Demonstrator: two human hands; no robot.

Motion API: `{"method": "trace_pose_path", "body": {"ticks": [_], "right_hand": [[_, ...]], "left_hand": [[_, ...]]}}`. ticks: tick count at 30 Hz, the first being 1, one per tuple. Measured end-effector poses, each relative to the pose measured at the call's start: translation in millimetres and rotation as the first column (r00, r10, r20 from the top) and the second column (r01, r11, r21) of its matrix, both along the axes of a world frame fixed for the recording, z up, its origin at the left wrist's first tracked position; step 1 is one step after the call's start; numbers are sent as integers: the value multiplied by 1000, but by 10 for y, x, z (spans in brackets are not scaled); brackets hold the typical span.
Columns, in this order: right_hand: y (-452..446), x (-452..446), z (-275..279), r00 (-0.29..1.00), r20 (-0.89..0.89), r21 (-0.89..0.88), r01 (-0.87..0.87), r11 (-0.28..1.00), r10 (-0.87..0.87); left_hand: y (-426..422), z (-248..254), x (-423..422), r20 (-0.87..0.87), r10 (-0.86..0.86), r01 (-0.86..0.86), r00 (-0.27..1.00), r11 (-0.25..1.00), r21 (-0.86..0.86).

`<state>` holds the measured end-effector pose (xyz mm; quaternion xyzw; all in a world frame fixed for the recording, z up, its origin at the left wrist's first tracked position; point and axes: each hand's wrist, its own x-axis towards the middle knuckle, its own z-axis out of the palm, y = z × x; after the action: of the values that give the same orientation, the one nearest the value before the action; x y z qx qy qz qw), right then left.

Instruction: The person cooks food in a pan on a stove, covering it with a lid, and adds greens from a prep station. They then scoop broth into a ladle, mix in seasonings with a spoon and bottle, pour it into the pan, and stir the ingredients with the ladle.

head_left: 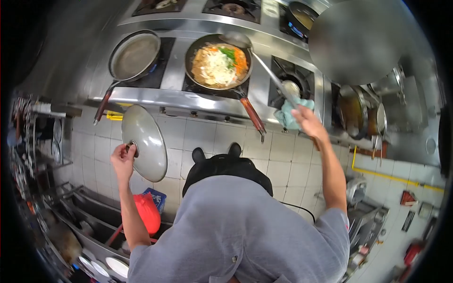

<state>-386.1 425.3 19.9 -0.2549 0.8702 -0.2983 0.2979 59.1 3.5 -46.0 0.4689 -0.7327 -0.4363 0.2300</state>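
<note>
My left hand (pixel 123 160) grips the knob of a round glass lid (pixel 145 144), which hangs tilted over the floor in front of the stove. My right hand (pixel 309 121) is closed on the handle of a long metal ladle (pixel 275 79), beside a green cloth (pixel 289 114) at the stove's front edge; whether the cloth is also held is hard to tell. The ladle's bowl rests at the rim of a pan (pixel 188 66) holding food (pixel 219 66) with white, orange and green pieces. That pan's wooden handle (pixel 251 114) points toward me.
Another pan (pixel 136 55) with cloudy liquid sits on the left burner. An open burner (pixel 291 80) is right of the food pan. A wok (pixel 351 111) stands farther right. Behind is a pan (pixel 302 18) over a blue flame. A red bag (pixel 147 213) lies lower left.
</note>
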Motion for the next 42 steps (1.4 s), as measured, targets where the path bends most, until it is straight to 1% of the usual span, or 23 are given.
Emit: {"method": "trace_pose_path", "body": {"ticks": [1,4,6,7,9,11,13,14,15,16,17,18,19,20,21,23,26,31,34,36,39,41,42], "right_hand": [[-55,163,-55,954,276,11,117,993,-116],[73,385,-272,837,520,-115,267,957,-171],[327,444,-176,725,664,-190,398,898,-181],[481,472,-135,665,728,-217,457,862,-170],[909,453,-158,605,784,-265,532,804,-141],[1422,447,-210,544,829,-280,600,749,-126],[1933,452,-289,491,862,-279,666,691,-125],[2169,489,-340,471,870,-272,702,658,-144],[2393,528,-392,451,878,-264,736,624,-160],[2580,558,-437,432,885,-258,767,588,-175],[2743,602,-477,423,887,-260,789,557,-185],[2896,656,-516,413,889,-261,811,524,-197],[3035,708,-551,403,891,-261,831,491,-208],[3157,767,-587,398,892,-264,842,470,-212],[3261,829,-626,394,893,-266,853,450,-218],[3436,948,-689,396,883,-270,867,419,-251],[3586,1111,-757,359,890,-247,897,365,-280],[3590,1250,-717,318,896,-226,927,298,-311],[3521,1201,-639,326,873,-209,922,327,-362],[3460,1147,-626,355,869,-224,903,365,-345],[3262,993,-625,415,867,-262,852,454,-277],[3071,919,-575,458,854,-284,807,518,-247],[2972,871,-553,477,848,-283,775,564,-230]], "left_hand": [[17,124,-123,-30,-49,49,998,999,1],[78,632,-608,-73,-210,208,975,978,-32],[197,966,-990,-118,-326,312,938,942,-128],[293,1134,-1200,-138,-379,354,915,918,-177],[594,1522,-1695,-71,-497,459,865,840,-290],[982,1783,-2233,-68,-613,561,787,757,-335],[1417,1956,-2776,68,-693,664,718,652,-368],[1640,1986,-3059,98,-758,728,645,570,-380],[1825,1917,-3342,67,-827,796,557,509,-328],[2034,1892,-3623,235,-835,820,498,366,-439],[2163,1655,-3939,284,-847,838,449,289,-462],[2348,1485,-4202,331,-852,863,406,237,-447],[2539,1334,-4455,433,-825,898,364,188,-397],[2635,992,-4732,437,-826,879,356,137,-457],[2774,798,-4972,501,-801,909,327,122,-398],[2926,233,-5428,530,-771,903,352,131,-410],[3138,-223,-5921,625,-719,936,303,103,-336],[3395,-764,-6226,589,-735,934,335,176,-311],[3386,-995,-6135,537,-761,925,364,226,-307],[3389,-604,-5760,488,-772,909,406,287,-303],[3060,215,-4891,554,-697,890,455,351,-290],[2574,238,-4191,393,-593,706,703,514,-488],[2431,366,-3819,351,-487,600,800,643,-476]]}}
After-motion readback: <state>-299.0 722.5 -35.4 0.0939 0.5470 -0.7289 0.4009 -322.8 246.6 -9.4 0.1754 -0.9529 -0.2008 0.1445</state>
